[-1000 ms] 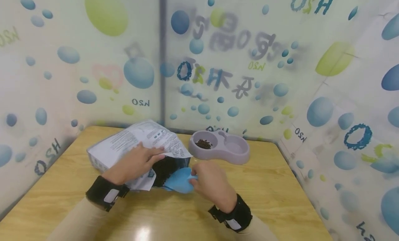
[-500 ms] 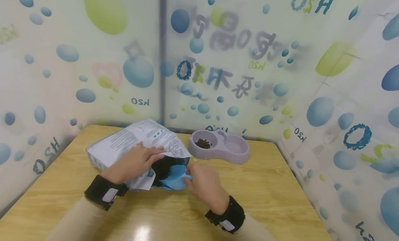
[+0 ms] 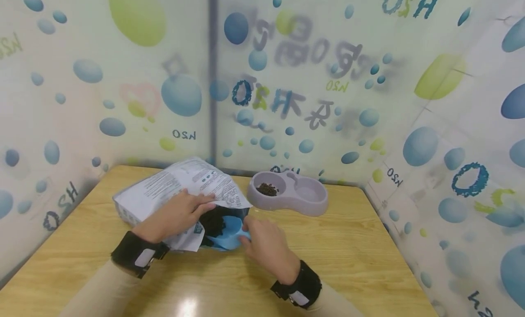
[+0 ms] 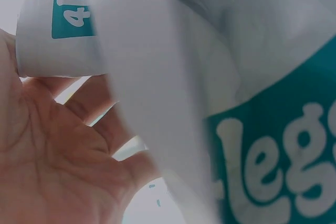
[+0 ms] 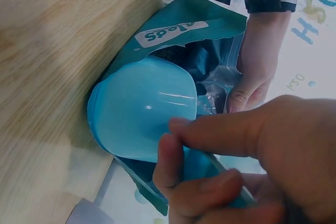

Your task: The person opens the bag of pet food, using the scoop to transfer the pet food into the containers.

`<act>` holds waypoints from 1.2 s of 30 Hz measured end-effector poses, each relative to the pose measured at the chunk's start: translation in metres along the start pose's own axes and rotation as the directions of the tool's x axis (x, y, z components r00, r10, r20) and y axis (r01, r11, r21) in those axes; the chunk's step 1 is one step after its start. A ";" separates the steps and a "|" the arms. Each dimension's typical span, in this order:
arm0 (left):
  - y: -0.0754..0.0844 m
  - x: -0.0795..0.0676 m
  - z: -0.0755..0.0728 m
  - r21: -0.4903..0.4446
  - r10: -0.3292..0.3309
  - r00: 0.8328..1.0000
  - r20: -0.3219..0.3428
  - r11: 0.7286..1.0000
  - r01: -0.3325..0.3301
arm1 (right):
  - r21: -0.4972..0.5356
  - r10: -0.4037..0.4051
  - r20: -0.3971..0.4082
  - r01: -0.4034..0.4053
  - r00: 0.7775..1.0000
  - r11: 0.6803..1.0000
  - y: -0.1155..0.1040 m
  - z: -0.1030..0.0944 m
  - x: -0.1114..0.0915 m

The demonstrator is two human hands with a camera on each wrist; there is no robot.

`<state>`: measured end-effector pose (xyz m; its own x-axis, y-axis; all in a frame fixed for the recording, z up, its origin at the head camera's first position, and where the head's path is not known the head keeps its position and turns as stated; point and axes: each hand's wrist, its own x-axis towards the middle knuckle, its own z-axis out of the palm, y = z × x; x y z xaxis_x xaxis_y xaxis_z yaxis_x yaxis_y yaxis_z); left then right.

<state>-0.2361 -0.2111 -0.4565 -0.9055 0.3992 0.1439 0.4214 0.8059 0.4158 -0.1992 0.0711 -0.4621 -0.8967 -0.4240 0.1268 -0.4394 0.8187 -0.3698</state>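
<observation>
In the head view, a white bag (image 3: pixel 151 189) of small dark brown pellets lies on its side with its mouth towards the right. My left hand (image 3: pixel 178 214) rests on the bag beside the mouth, fingers mostly straight; the left wrist view shows the palm (image 4: pixel 63 150) partly hidden by the bag's folds. My right hand (image 3: pixel 268 244) grips the handle of a light blue scoop (image 3: pixel 230 232), whose bowl is inside the bag mouth against the dark pellets (image 3: pixel 213 221). From the right wrist, the scoop's smooth underside (image 5: pixel 147 106) shows, with thumb and fingers curled on its handle.
Behind the right hand stands a greyish-purple double pet bowl (image 3: pixel 287 205); brown pellets (image 3: pixel 267 189) lie in its left hollow. Both stand on a light wooden table (image 3: pixel 348 262). Walls with printed bubbles (image 3: pixel 180 96) enclose its back and sides.
My right hand has moved slightly left, pushing the scoop deeper into the bag mouth, then its bowl has tipped a little. The left hand stays almost still on the bag.
</observation>
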 end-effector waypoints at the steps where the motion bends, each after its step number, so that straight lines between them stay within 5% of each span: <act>1: 0.000 0.000 0.000 0.000 -0.001 1.000 -0.003 1.000 0.001 | 0.009 0.000 0.008 0.000 1.000 1.000 0.001 0.000 0.000; 36: 0.004 -0.002 0.001 -0.009 -0.030 0.999 -0.020 1.000 0.030 | 0.263 -0.032 0.212 -0.025 0.977 0.965 0.031 0.009 0.003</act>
<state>-0.2331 -0.2084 -0.4563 -0.9184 0.3664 0.1490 0.3940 0.8136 0.4276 -0.2148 0.0920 -0.4820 -0.8505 -0.5227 -0.0591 -0.3875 0.6985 -0.6017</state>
